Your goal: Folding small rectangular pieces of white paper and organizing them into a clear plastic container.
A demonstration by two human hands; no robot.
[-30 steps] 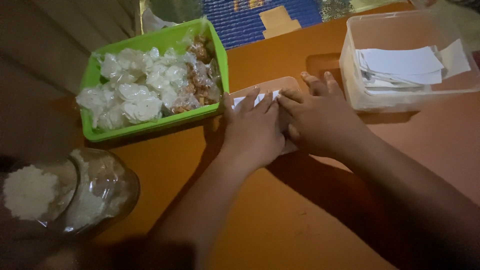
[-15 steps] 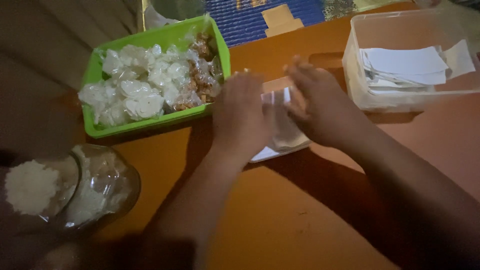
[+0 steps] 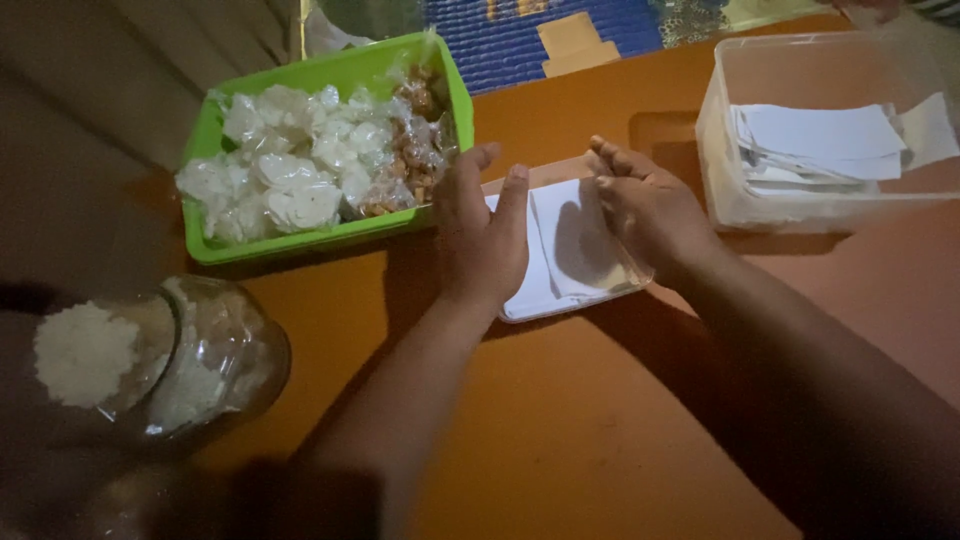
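Head view: white paper [image 3: 572, 250] lies between left hand [image 3: 485, 235] and right hand [image 3: 645, 210]

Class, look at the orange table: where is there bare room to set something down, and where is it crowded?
Bare orange table lies below the white tray, between the forearms, and between the green basket and clear box. Crowded: around the left hand, right hand and glass jar.

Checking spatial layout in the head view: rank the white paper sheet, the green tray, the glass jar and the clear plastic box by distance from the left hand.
From the left hand:
1. White paper sheet, touching, just right.
2. Green tray, left.
3. Clear plastic box and glass jar: too close to call, far right and lower left.
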